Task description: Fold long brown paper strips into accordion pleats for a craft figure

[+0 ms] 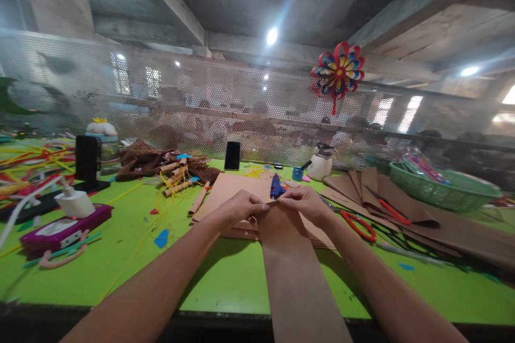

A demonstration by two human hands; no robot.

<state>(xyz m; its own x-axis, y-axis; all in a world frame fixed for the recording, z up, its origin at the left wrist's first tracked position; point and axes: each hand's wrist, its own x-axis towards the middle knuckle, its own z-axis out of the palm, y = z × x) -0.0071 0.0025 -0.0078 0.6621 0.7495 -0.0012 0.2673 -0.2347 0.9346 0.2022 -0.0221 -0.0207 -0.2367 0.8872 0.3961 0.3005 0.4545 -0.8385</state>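
A long strip of brown kraft paper runs from my fingers toward me and over the table's front edge. My left hand pinches the left corner of its far end. At the right corner, my right hand grips the same end between thumb and fingers. Beneath both hands lies a stack of brown paper sheets on the green table. Just beyond my fingertips sits a small dark-blue object, whose kind I cannot make out.
Red-handled scissors lie right of my right hand, near folded brown paper and a green basket. To the left are rolled paper tubes, a purple power strip and a phone. A perforated metal screen stands behind.
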